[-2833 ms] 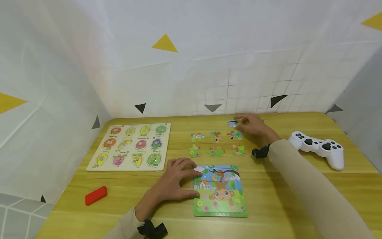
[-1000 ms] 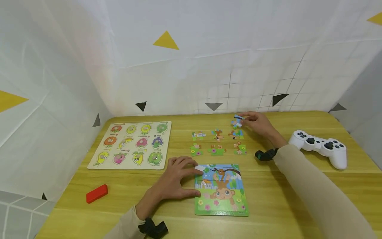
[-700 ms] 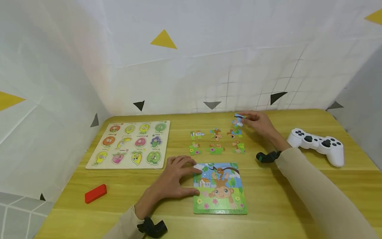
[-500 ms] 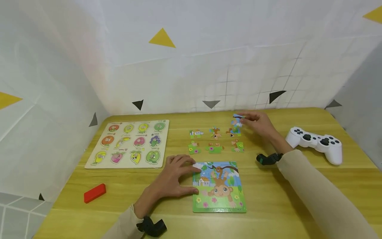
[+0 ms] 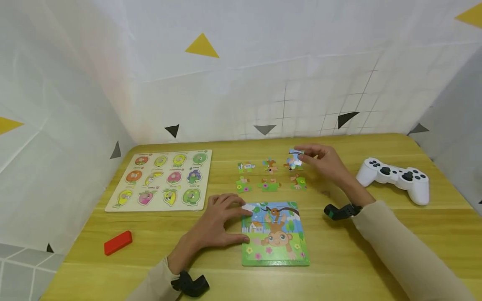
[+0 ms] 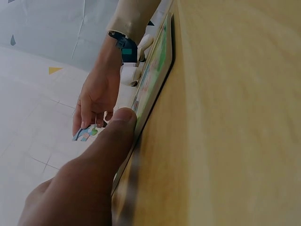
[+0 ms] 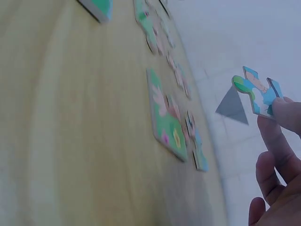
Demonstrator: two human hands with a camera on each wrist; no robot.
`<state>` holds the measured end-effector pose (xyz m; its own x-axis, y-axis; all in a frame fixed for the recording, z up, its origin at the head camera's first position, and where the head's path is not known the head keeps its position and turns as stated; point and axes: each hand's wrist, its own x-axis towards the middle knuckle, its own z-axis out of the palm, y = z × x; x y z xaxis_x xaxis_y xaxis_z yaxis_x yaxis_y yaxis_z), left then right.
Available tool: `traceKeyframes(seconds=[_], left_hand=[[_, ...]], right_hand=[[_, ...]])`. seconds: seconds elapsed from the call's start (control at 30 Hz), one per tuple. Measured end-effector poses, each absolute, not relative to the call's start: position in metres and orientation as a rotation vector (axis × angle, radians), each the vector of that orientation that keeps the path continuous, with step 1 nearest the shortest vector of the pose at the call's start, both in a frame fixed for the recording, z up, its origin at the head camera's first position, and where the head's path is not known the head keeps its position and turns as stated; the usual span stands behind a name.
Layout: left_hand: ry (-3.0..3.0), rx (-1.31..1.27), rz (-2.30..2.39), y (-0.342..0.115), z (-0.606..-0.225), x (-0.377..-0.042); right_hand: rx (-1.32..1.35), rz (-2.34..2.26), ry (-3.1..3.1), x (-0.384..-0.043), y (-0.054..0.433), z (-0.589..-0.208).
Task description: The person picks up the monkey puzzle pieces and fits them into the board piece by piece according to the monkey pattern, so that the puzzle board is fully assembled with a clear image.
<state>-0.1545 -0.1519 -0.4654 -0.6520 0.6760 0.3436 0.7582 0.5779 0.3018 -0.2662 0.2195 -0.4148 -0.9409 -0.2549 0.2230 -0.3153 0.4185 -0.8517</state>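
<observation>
A: Biggest first?

B: White cloth (image 5: 241,92) behind and to both sides, with a wooden tabletop (image 5: 331,259) in front of it.

A: And on that?

B: By the back left corner, a fruit board (image 5: 162,184), laid flat, with three rows of four fruit shapes.

A: Then hands?

B: Left of the middle, toward the front edge, a left hand (image 5: 216,223) with thumb and forefinger wide apart, tips at the left side of a monkey puzzle, nothing gripped. Near the back edge, right of the middle, a right hand (image 5: 325,161) in a pinch, thumb against forefinger.

A: Next size down?

B: Monkey puzzle (image 5: 278,251) flat, midway between left and right edges. Over toward the right edge, a white game controller (image 5: 396,176). Near the left edge, a red block (image 5: 118,243).

A: And smallest?

B: Six loose pieces (image 5: 269,184) in two rows of three, between monkey puzzle and back edge. Last, a puzzle piece (image 7: 257,99) in the right hand's pinch, raised off the tabletop near the back edge, partly covering, from the head view, the farther row's right-hand piece.
</observation>
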Motion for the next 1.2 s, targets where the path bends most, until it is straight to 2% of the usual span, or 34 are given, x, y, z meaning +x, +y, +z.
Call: traceKeyframes(seconds=[0.37, 0.77, 1.2], left_hand=[[-2.638, -1.195, -0.635, -0.152, -0.464, -0.154], [-2.635, -1.192, -0.646, -0.152, -0.462, -0.153], [-2.635, -1.196, -0.646, -0.152, -0.462, -0.153]], right_hand=[[0.604, 1.618, -2.607, -0.241, 0.212, -0.416], [0.818, 1.699, -2.634, -0.218, 0.202, -0.416], [0.841, 1.69, -2.686, -0.205, 0.2, -0.408]])
